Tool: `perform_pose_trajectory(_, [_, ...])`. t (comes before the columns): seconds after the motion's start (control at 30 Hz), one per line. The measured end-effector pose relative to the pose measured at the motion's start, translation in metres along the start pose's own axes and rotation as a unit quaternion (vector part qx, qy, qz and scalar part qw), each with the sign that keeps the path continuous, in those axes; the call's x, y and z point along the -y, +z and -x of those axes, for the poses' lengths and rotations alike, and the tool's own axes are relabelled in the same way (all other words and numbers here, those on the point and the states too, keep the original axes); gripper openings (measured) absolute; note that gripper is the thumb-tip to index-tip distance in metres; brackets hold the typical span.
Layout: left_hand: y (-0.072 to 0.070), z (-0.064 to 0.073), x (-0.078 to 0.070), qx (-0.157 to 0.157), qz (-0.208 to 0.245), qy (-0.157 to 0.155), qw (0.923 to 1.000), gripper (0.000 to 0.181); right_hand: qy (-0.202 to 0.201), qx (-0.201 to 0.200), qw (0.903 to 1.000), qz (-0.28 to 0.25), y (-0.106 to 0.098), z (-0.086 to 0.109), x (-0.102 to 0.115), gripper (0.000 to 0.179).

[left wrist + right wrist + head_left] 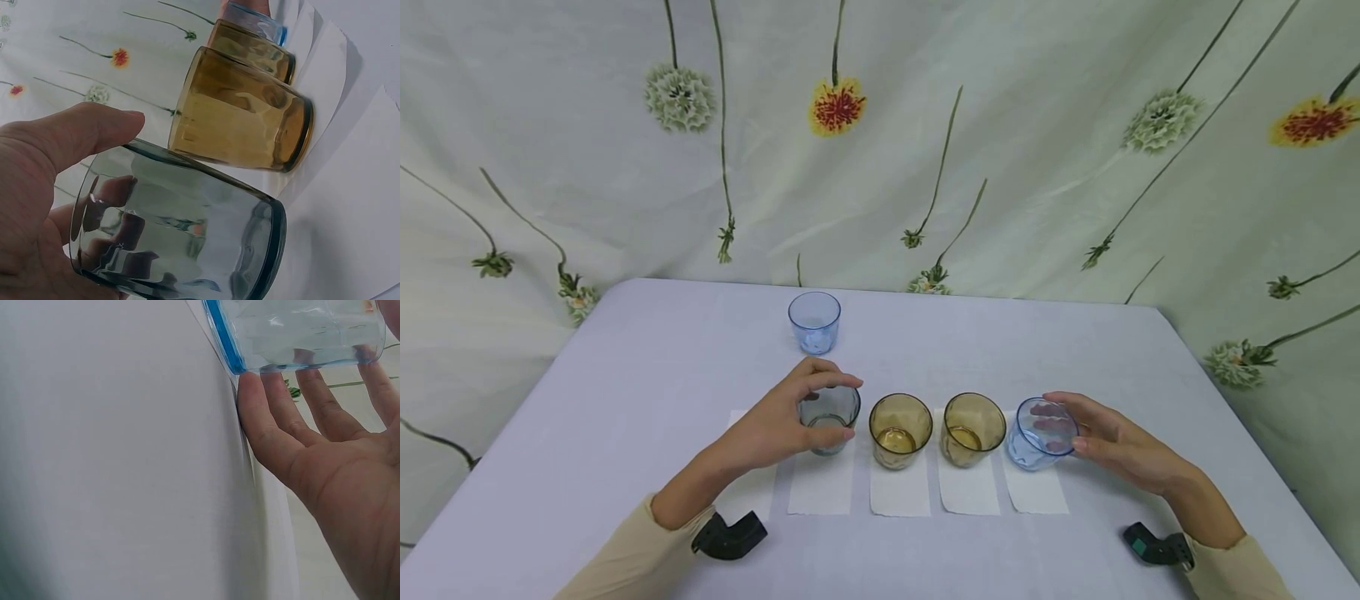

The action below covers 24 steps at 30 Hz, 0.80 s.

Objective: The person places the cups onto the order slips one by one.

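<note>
My left hand [775,421] holds a grey glass [187,225] near its rim, thumb on the near side and fingers round the far side. The glass is over one of the white paper strips. To its right, two amber glasses [900,431] [973,429] stand upright side by side, untouched. At the right end of the row, my right hand [1123,442] holds a light blue glass [1037,437] between thumb and fingers. That glass leans to the right, its base toward the lower left. In the right wrist view, several fingertips [253,387] lie along its side.
Another blue glass [815,323] stands upright at the back of the white table [647,358], behind my left hand. Several white paper strips [900,492] lie in a row under and in front of the glasses. A flower-printed cloth [1000,167] hangs behind the table.
</note>
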<state>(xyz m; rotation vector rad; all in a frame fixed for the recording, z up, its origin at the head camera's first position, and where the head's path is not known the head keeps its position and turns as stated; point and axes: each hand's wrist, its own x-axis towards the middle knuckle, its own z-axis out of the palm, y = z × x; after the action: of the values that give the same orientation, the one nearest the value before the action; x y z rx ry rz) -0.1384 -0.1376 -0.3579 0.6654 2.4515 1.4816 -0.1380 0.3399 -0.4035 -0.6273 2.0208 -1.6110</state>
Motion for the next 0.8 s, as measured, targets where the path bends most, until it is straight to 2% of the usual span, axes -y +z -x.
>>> perform_pose_trajectory(0.23, [-0.0025,0.0008,0.0006,-0.002,-0.003,-0.006,1.0,0.054,-0.007,0.01,0.9999,-0.01,-0.0006,-0.0009,0.0002,0.056])
perform_pose_trajectory(0.53, [-0.0019,0.0002,-0.0002,0.009,0.002,-0.012,0.9999,0.055,0.005,-0.002,1.0,0.003,0.0007,0.0,0.0002,0.055])
perform_pose_trajectory(0.8, [-0.0004,0.0001,-0.0001,0.013,0.007,-0.015,0.9998,0.055,-0.001,-0.001,1.0,0.002,0.001,0.0001,0.0011,0.056])
